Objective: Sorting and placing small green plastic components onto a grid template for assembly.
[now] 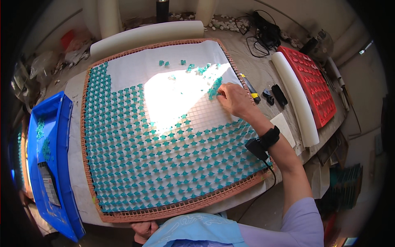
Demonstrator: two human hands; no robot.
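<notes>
A large orange-brown frame [181,206] with a grid edge lies on the table, and a white sheet [131,55] covers much of it. Rows of small teal star-shaped pieces [164,168] fill its left and near parts. Over the upper right, my right hand [234,99] has its fingers curled together against a clump of loose teal pieces [214,87]. Whether a piece sits between the fingertips is hidden. A black strap with a small box circles that wrist. My left hand [144,229] is closed low beside the frame's near edge, its grip partly hidden.
At left stands a blue tray [65,123] with teal bits and a keyboard-like object [49,185]. White rolls [148,37] [294,99] lie behind and right. Beyond are a red tray [308,86], a yellow-black cutter [252,90], black cables [263,33] and white stones [226,24].
</notes>
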